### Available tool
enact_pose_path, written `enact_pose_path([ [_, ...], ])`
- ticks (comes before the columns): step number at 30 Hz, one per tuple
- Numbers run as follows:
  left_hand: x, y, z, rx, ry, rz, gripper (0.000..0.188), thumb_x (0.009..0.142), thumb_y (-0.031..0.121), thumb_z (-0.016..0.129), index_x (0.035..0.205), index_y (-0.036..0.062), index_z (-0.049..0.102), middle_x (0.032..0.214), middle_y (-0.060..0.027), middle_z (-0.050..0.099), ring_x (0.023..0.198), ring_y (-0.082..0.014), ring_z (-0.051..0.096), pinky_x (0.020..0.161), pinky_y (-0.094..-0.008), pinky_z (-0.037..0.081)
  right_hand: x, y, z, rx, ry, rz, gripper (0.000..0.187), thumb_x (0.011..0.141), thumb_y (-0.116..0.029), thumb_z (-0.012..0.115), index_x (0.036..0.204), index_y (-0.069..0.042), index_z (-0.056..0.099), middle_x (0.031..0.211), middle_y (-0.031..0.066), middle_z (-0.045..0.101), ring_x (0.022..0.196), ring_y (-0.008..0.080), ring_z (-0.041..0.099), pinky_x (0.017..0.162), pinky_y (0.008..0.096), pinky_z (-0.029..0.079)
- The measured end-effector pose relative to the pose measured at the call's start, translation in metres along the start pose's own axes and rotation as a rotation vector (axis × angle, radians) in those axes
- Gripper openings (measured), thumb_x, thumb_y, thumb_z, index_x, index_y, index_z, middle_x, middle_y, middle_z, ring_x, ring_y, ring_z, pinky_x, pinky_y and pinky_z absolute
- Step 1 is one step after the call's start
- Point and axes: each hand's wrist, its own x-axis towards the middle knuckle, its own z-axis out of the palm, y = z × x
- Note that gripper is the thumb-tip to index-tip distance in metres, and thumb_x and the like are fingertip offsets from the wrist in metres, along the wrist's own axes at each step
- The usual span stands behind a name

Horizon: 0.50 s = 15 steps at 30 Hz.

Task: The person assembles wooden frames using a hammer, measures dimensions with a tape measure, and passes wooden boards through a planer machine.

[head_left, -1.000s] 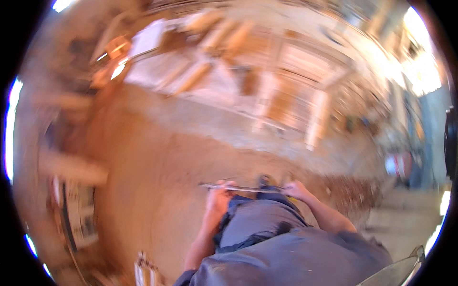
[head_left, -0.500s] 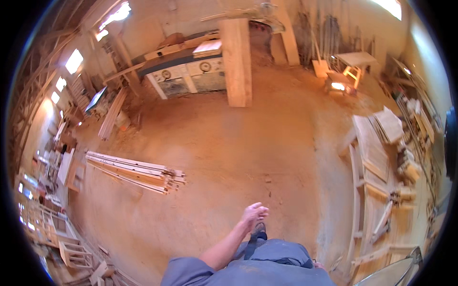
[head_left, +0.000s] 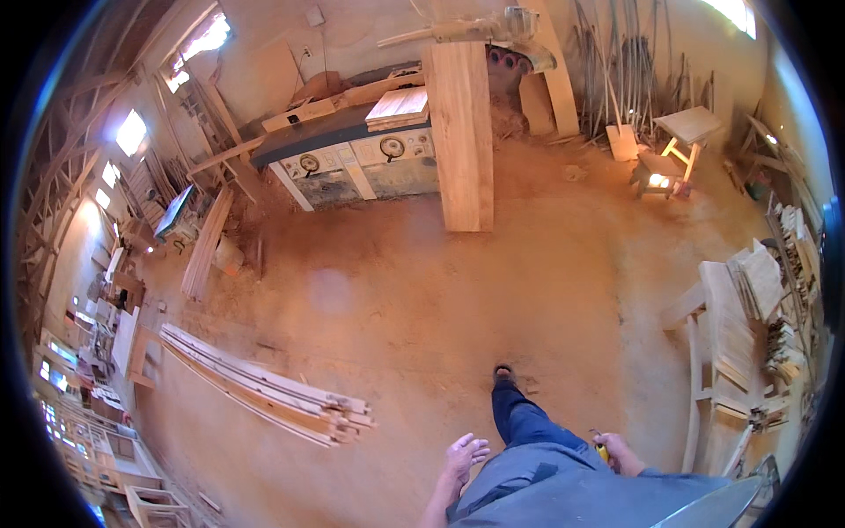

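My left hand hangs in front of my left side, its fingers loosely apart and nothing in them. At my right hip, my right hand is closed around a small yellow object, too small to name for certain. One foot is stepped forward on the dusty floor. Ahead and to the left lies a stack of long wooden strips, apart from both hands.
A long machine with two handwheels stands ahead, boards on its top. A wide wooden plank sits at its right end. Stools stand far right. A wooden rack with boards runs along my right.
I have stepped forward; the strips and the machine appear nearer. My left hand has swung back toward my body, and my right hand has come forward into view with the yellow object.
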Motion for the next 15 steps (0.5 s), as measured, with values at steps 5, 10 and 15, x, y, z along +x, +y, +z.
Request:
enact_pose_path([
  [5, 0.066, 0.052, -0.083, 0.052, 0.435, 0.068, 0.07, 0.094, 0.007, 0.064, 0.15, -0.0119, 0.027, 0.101, -0.0194, 0.07, 0.077, -0.0276, 0.072, 0.061, -0.0335, 0.058, 0.116, -0.135, 0.091, -0.16, -0.028, -0.128, 0.011, 0.075, -0.013, 0.075, 0.077, -0.003, 0.071, 0.077, 0.009, 0.068, 0.065, 0.0205, 0.064, 0.058, 0.0377, 0.049],
  [10, 0.076, 0.039, -0.203, -0.217, 0.732, 0.022, 0.044, 0.093, 0.013, 0.061, 0.133, -0.003, 0.052, 0.088, -0.0103, 0.065, 0.073, -0.0235, 0.064, 0.059, -0.0377, 0.052, 0.209, -0.363, 0.27, -1.467, -0.09, -1.06, 0.027, 0.076, -0.033, 0.065, 0.079, -0.007, 0.073, 0.088, 0.0197, 0.072, 0.085, 0.0378, 0.069, 0.072, 0.0466, 0.053],
  [15, 0.186, 0.109, -0.156, 0.188, 0.706, -0.224, 0.036, 0.093, 0.015, 0.06, 0.124, -0.0029, 0.053, 0.086, -0.0096, 0.063, 0.074, -0.0222, 0.062, 0.062, -0.038, 0.051, 0.154, -0.551, 0.485, -0.829, -0.175, -0.829, 0.025, 0.08, -0.027, 0.069, 0.088, -0.004, 0.074, 0.078, 0.0106, 0.071, 0.075, 0.0201, 0.068, 0.067, 0.0352, 0.051],
])
